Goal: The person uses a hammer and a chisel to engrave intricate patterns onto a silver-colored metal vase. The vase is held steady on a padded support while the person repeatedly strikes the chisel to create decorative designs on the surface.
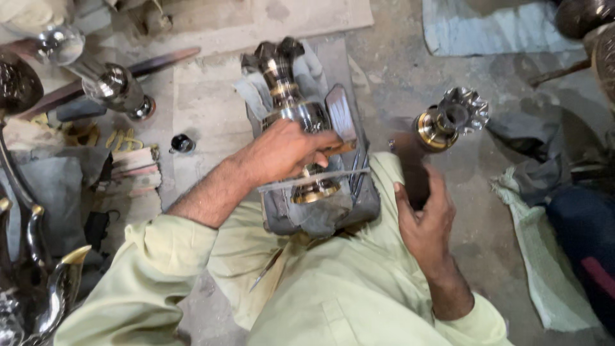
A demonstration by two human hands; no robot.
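Nearest the camera, the person's pale green garment [333, 301] filled the foreground, just below a grey padded block [320, 214] on the lap. On that block lay a turned metal stem [291, 106], banded in silver and brass, running away from the person. The left hand [285, 154] rested over the stem's middle, fingers curled down around it and a flat blade-like tool [339, 118]. Right of the block, the right hand [426, 218] was closed around a dark-handled piece [448, 122] with a fluted silver head. Left of and beyond the block, another polished stem [102, 77] lay on the concrete floor [397, 70].
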